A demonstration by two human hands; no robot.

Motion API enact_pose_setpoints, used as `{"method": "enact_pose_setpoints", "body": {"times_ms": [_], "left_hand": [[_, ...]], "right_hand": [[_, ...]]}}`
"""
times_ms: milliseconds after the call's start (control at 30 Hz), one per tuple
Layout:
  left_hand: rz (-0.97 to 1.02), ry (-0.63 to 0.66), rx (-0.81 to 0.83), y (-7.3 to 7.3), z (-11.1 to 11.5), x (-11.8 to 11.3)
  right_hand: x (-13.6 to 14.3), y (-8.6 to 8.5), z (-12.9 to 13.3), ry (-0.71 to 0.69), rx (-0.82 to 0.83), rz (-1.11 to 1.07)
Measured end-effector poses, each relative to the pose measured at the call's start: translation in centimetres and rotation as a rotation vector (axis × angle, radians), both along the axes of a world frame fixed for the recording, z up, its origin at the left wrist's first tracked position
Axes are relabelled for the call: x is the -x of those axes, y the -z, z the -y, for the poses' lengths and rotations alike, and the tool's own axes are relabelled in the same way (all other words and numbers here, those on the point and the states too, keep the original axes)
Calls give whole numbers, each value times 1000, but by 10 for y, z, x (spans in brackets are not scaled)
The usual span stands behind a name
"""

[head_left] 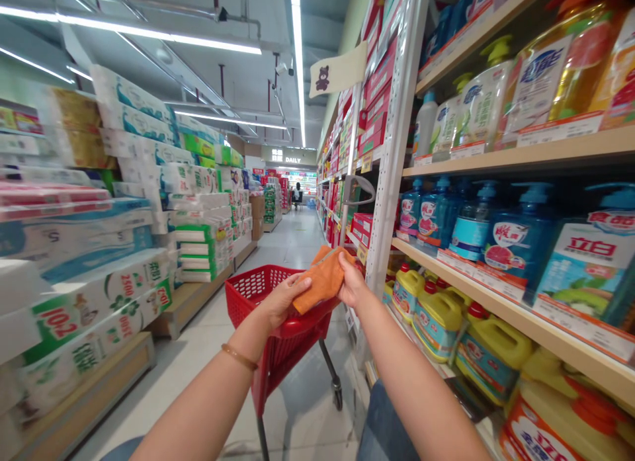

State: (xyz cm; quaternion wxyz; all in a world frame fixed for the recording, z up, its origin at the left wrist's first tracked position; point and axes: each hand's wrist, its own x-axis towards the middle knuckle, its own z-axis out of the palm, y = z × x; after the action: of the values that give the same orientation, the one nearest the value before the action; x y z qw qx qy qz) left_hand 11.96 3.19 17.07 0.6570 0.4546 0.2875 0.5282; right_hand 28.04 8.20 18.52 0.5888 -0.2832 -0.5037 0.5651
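Note:
An orange cloth [320,282], folded over on itself, is held up between my two hands above the near end of a red shopping cart [292,355]. My left hand [284,301] pinches its left edge, thumb on top. At its upper right side my right hand [351,280] grips it with the fingers closed. A bracelet circles my left wrist. The cart's basket shows white-lined holes along its far wall; the cloth and hands hide part of its handle side.
Packs of tissue paper [99,302] are stacked on low platforms at the left. Shelves [496,282] of pump bottles and yellow jugs [436,319] stand close at the right. An aisle floor [292,233] runs ahead, with a person [297,194] far off.

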Motion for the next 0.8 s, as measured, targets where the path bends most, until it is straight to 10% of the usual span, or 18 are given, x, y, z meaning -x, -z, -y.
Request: {"method": "enact_pose_setpoints", "body": {"times_ms": [267, 467, 600, 800], "left_hand": [[-94, -44, 141, -1, -1, -11], [-72, -87, 227, 1, -3, -11], [-1, -87, 249, 4, -5, -8], [139, 10, 291, -2, -5, -6]], "right_hand": [[-6, 11, -7, 597, -232, 571], [-9, 17, 9, 173, -794, 852], [-14, 13, 23, -93, -831, 978], [-16, 3, 37, -30, -906, 1273]]}}
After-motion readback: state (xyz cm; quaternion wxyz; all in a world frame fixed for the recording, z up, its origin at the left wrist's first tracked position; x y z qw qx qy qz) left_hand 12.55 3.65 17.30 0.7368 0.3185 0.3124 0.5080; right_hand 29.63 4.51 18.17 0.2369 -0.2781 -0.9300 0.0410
